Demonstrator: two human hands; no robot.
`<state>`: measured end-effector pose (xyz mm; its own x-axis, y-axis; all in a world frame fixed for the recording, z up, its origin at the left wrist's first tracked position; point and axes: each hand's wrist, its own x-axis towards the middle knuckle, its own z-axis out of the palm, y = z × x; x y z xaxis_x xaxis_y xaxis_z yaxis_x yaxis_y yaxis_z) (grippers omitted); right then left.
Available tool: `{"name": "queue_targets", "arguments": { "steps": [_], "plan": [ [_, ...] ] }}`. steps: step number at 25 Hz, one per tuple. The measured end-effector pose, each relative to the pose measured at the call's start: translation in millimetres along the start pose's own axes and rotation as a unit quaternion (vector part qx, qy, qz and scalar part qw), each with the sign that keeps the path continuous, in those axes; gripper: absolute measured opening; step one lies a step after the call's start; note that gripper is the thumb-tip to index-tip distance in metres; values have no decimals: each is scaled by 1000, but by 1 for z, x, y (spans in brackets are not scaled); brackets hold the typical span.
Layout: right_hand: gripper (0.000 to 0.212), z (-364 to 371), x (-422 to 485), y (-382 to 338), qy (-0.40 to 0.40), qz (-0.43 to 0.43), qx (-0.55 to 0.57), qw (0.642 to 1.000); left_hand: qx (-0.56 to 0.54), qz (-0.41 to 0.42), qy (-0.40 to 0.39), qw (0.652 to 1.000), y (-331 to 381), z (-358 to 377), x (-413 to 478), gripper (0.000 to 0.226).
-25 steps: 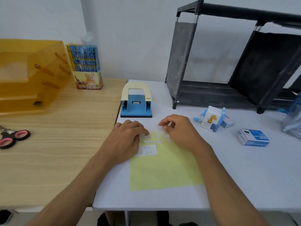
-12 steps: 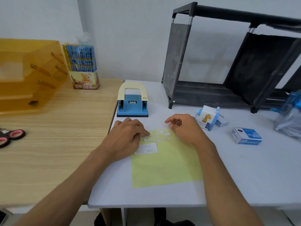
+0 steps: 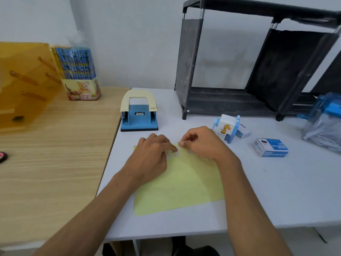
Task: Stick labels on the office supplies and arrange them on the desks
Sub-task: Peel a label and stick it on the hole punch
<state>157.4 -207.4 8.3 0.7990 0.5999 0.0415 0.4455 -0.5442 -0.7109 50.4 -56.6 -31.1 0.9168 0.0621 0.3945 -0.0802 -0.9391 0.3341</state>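
Head view: the punch (image 3: pixel 139 115) stands near the desk (image 3: pixel 276 191) left edge. Nearer, the left hand (image 3: pixel 149 159) presses the sheet (image 3: pixel 177 189) by the labels (image 3: pixel 177 154); the right hand (image 3: pixel 201 143) curls at its far edge, hold unclear. Bare desk spreads right, below the box (image 3: pixel 270 147).

Flat yellow paper sheet (image 3: pixel 177 187) with small white labels (image 3: pixel 177 154) at centre of frame; blue and cream hole punch (image 3: pixel 139 115) upright above it.
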Motion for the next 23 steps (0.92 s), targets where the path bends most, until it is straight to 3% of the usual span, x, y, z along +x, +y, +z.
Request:
{"name": "queue_targets", "arguments": {
  "steps": [16,23],
  "plan": [
    [2,9,-4,-14,-23,11,-93,995,-21,-35,12,999,1,1,1,57],
    [7,11,-6,-18,-39,32,-129,990,-17,-35,15,999,3,0,0,45]
  ]
}}
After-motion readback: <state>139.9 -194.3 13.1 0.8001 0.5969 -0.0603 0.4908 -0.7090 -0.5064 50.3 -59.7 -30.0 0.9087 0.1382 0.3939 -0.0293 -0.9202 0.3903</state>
